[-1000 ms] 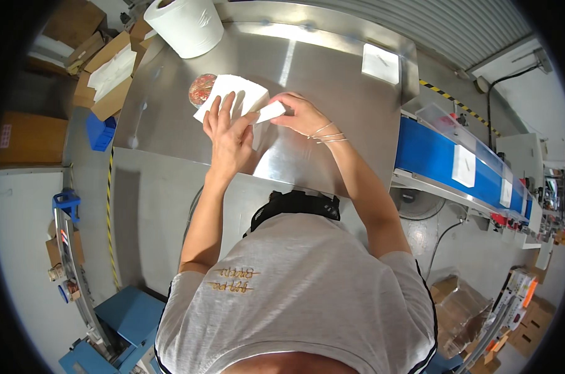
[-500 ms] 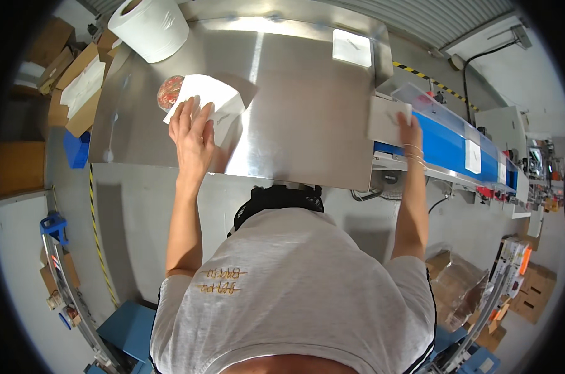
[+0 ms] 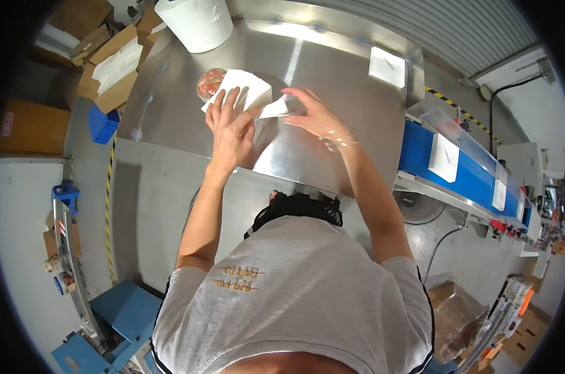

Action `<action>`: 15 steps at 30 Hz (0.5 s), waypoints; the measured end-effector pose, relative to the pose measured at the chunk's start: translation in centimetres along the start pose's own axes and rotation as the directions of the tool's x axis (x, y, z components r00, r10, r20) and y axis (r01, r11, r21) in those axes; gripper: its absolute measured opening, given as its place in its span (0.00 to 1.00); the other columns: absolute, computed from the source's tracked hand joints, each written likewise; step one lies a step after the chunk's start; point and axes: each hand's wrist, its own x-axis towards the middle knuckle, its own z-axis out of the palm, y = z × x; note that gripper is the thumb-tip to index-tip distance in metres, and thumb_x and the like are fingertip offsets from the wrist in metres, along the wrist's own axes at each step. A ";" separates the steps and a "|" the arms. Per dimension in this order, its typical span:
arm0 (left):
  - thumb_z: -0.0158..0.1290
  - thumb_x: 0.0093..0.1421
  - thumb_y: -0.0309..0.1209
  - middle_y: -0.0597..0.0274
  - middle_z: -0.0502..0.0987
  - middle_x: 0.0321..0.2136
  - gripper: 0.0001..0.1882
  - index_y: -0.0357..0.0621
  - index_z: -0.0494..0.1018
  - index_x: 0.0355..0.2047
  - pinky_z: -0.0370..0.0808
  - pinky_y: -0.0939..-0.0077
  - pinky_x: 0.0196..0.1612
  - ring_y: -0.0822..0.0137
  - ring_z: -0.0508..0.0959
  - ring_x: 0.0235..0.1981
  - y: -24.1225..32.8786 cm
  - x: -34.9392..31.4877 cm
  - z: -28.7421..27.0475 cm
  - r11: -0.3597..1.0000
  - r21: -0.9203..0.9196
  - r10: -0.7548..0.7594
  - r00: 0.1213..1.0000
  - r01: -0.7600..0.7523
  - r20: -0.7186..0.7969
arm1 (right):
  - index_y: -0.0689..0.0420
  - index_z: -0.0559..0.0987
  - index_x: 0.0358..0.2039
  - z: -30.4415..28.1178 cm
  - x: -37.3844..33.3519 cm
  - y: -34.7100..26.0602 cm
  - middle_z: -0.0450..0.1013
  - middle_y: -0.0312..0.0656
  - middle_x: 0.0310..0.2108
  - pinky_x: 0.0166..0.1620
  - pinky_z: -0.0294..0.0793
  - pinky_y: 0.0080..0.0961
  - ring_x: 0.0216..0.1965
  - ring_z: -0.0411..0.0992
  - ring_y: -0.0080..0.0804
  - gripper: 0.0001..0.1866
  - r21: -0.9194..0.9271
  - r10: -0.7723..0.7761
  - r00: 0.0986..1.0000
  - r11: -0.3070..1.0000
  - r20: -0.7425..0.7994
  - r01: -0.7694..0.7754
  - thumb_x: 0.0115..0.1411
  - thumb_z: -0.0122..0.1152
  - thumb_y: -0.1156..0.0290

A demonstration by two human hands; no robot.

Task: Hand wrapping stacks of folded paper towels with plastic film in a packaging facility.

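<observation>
My left hand grips a white paper carton on the steel table, its fingers bent over the near side. A white flap sticks out from the carton toward the right. Just beside that flap, my right hand has thumb and fingers apart, with nothing gripped between them. Partly behind the carton's left side lies a round, shiny thing with a red pattern; its kind is unclear. A flat white packet rests on the blue conveyor belt to the right.
The steel table has a raised back edge. A large white roll stands at the far left, and another white packet lies at the far right. Open cardboard boxes and a blue bin are left of the table.
My right hand has let go of a white packet at the belt and moved left to the carton. That packet has travelled right along the belt. My left hand stays at the carton.
</observation>
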 end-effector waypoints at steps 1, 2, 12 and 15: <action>0.58 0.49 0.28 0.51 0.62 0.59 0.19 0.53 0.77 0.43 0.46 0.44 0.62 0.44 0.55 0.62 0.1 0.2 0.0 1.000 0.006 -0.003 1.000 0.003 0.022 | 0.56 0.71 0.51 1.0 1.1 0.9 0.65 0.44 0.55 0.54 0.67 0.30 0.55 0.65 0.36 0.24 -0.045 -0.075 0.997 0.996 0.033 0.076 0.55 0.65 0.64; 0.59 0.49 0.32 0.49 0.60 0.60 0.20 0.54 0.76 0.46 0.45 0.43 0.62 0.43 0.53 0.63 0.1 0.3 -0.1 1.000 0.013 -0.011 0.999 0.011 0.042 | 0.57 0.71 0.50 1.4 1.6 0.9 0.64 0.45 0.57 0.54 0.66 0.30 0.55 0.64 0.36 0.24 -0.086 -0.148 0.986 0.984 0.076 0.154 0.55 0.64 0.65; 0.56 0.54 0.29 0.52 0.67 0.56 0.20 0.57 0.75 0.49 0.57 0.56 0.60 0.51 0.65 0.57 -3.5 0.4 0.0 0.992 -0.021 -0.126 0.992 0.126 -0.020 | 0.58 0.76 0.38 -8.9 -8.8 11.1 0.69 0.30 0.26 0.30 0.64 0.16 0.28 0.63 0.16 0.13 0.233 0.373 0.830 0.925 -0.415 -0.299 0.61 0.59 0.61; 0.56 0.55 0.29 0.53 0.67 0.56 0.18 0.56 0.77 0.47 0.58 0.57 0.60 0.52 0.65 0.57 -3.8 0.5 0.3 0.991 -0.052 -0.123 0.992 0.122 -0.010 | 0.57 0.78 0.40 -15.4 -13.1 14.7 0.68 0.29 0.24 0.28 0.63 0.17 0.26 0.61 0.14 0.15 0.057 0.430 0.646 0.856 -0.631 -0.514 0.60 0.60 0.58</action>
